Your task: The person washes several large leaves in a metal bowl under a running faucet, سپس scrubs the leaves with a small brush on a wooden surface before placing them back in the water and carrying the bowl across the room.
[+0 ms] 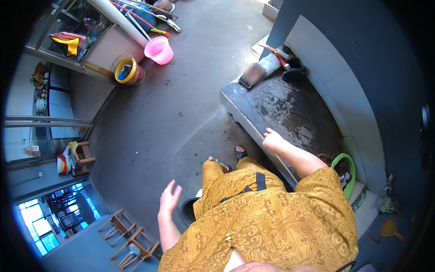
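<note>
My left hand (pixel 170 198) hangs in the air at my left side, fingers apart and holding nothing. Nearest to it is a dark bucket (pixel 186 211), partly hidden by my patterned clothes. Reaching forward, my right hand (pixel 273 140) hovers by the near part of a low dark slab (pixel 290 106) with wet, whitish patches. Its fingers are loosely bent and apart, with nothing visible in them. Whether it touches the slab cannot be made out. At the slab's far end lie a brush with a wooden handle (pixel 274 50) and a black bundle (pixel 294 74).
A pink bucket (pixel 159 51) and a yellow-rimmed bucket (pixel 130 72) stand at the far left, near mops and brooms (pixel 149 20). Wooden stools (pixel 134 249) sit at the lower left. A green basin (pixel 345 174) rests right of the slab, along the tiled wall (pixel 337 86).
</note>
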Demonstrator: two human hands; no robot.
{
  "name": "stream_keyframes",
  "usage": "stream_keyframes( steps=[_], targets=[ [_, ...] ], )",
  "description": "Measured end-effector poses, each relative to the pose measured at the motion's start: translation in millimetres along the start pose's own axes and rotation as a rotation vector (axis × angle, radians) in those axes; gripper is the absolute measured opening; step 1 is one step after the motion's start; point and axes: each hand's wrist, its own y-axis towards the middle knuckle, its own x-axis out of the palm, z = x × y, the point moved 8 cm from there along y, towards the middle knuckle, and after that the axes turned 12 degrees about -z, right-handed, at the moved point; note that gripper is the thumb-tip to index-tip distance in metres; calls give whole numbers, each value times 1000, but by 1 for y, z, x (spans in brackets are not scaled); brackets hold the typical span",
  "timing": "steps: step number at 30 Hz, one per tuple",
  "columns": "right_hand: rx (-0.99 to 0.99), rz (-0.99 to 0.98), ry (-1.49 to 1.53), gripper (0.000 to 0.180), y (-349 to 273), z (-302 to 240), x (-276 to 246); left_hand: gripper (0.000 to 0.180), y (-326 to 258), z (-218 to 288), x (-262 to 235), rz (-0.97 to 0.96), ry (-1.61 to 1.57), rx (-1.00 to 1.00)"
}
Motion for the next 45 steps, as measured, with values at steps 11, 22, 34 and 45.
stream_keyframes(
  steps=[11,22,34,45],
  targets=[
    [-523,-163,979,57,77,-31,3,52,79,-11,-32,-431,-218,193],
    [254,876,1072,54,81,165,-109,41,137,-18,-160,-142,223,13],
    [702,744,1193,61,141,251,-152,36,181,119,-191,9,14,230],
    [889,931,1133,58,102,263,-66,29,234,-38,-148,8,-315,86]
  ],
)
